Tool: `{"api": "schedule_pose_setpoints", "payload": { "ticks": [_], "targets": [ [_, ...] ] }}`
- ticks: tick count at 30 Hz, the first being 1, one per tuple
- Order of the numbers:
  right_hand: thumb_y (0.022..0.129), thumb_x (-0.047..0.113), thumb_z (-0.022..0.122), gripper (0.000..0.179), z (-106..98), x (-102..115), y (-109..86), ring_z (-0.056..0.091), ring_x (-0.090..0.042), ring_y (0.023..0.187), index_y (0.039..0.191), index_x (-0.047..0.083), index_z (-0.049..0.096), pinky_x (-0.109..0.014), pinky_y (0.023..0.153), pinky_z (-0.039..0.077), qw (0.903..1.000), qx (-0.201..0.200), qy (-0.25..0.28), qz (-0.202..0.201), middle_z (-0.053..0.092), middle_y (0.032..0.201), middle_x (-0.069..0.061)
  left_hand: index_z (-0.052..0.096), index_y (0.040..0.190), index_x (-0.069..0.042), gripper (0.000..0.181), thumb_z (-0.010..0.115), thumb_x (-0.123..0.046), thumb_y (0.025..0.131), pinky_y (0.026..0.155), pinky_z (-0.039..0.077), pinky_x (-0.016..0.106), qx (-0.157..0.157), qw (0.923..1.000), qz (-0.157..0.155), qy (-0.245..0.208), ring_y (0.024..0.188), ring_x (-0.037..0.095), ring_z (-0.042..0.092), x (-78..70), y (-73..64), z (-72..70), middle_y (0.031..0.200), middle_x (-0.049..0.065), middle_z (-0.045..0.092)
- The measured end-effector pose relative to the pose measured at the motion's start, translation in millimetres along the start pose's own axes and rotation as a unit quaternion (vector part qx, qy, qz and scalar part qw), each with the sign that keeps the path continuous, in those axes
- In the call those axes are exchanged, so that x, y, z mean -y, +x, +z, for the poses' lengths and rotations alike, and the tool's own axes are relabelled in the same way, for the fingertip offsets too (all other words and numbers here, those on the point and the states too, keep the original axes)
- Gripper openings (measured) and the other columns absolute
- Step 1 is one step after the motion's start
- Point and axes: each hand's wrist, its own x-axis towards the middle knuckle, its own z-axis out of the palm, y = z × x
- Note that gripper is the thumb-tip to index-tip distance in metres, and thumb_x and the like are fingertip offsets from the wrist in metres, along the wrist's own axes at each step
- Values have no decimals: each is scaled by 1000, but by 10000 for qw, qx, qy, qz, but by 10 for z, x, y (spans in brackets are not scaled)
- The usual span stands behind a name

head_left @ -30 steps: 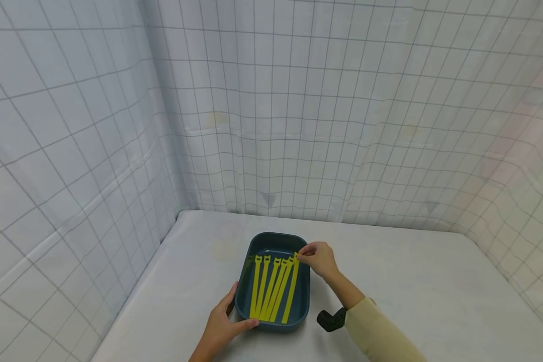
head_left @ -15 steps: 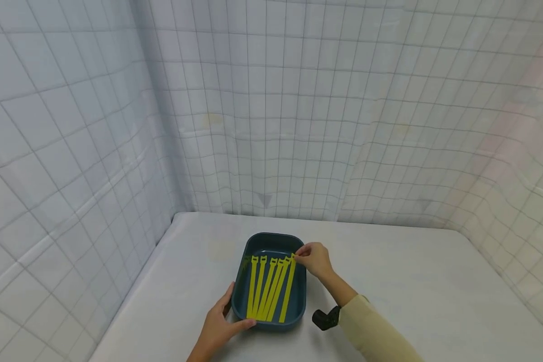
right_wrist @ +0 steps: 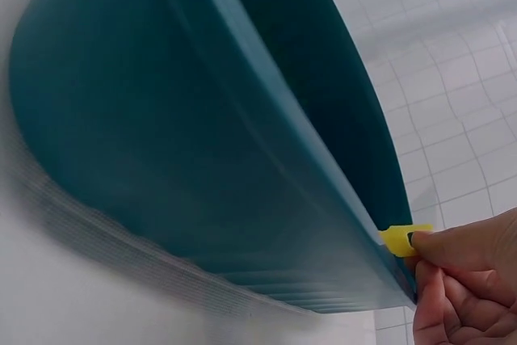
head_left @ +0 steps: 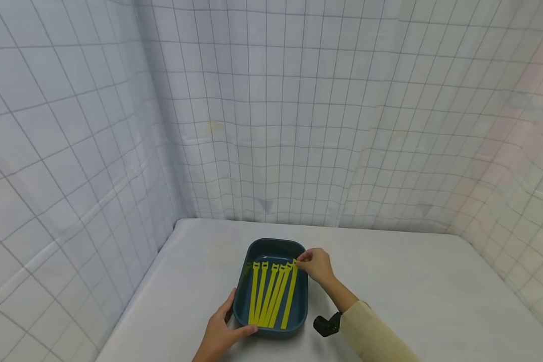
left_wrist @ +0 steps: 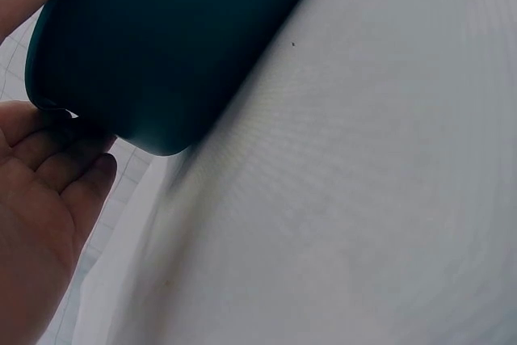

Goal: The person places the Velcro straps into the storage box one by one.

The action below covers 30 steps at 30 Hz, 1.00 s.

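Note:
A dark teal plastic tray (head_left: 271, 249) sits on the white table, its long sides running away from me. Several yellow hook-and-loop cable ties (head_left: 254, 294) lie lengthwise in it, fanned side by side with their slotted heads at the far end. My left hand (head_left: 221, 328) holds the tray's near left corner, thumb along the near rim and fingers on the left side. At the far right part of the tray, my right hand (head_left: 318, 265) pinches the head of the rightmost cable tie (head_left: 290, 301). The right wrist view shows that yellow head (right_wrist: 396, 240) between thumb and finger at the rim.
White table surface (head_left: 389, 281) stretches around the tray. Grid-patterned white curtains (head_left: 271, 125) hang behind the table and along both sides. A black device (head_left: 328, 325) is strapped at my right wrist, beside the beige sleeve (head_left: 371, 332).

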Motion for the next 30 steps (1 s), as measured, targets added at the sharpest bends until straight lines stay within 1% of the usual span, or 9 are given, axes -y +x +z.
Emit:
{"api": "schedule_pose_setpoints", "payload": {
  "ticks": [6,13,16,19,24,30],
  "targets": [
    [76,2,72,6,13,-9,29,57,-13,60,73,0,67,-26,54,51,9999,-69,32,-76,63,67,-3,30,141,4,99,82,-36,66,100,34,44,-65,9999,96,-22,128,35,34,-3,27,-7,142,21,33],
    [76,5,73,7,16,3,46,55,-12,59,73,1,68,-25,54,50,9999,-102,-19,22,61,65,-2,30,141,3,100,82,-36,65,100,34,44,-77,10000,25,-38,128,34,34,17,39,-23,142,20,33],
    [76,4,72,7,23,9,39,56,-12,59,73,0,67,-25,54,50,10000,-87,7,-19,62,66,-2,30,141,4,100,82,-36,66,100,35,44,-61,10000,30,-24,128,35,34,10,35,-31,142,21,33],
    [76,3,72,7,34,-5,16,57,-12,59,73,0,67,-25,54,51,9999,-126,32,-48,62,67,-2,30,141,4,99,82,-36,66,100,35,44,-62,10000,32,-24,128,35,34,15,25,-19,142,21,33],
    [77,3,72,5,21,-16,-9,57,-13,61,74,1,68,-27,56,52,9999,-159,24,-14,63,69,-3,31,141,4,98,82,-34,66,99,36,44,-62,9999,121,-75,127,35,35,32,21,13,142,21,34],
    [76,4,73,5,-19,-10,-10,59,-14,62,75,0,69,-29,58,54,9996,-273,-54,5,65,70,-4,31,141,3,99,82,-36,65,99,36,44,-35,9998,168,-83,128,35,35,-9,36,39,142,21,34]
  ]
}}
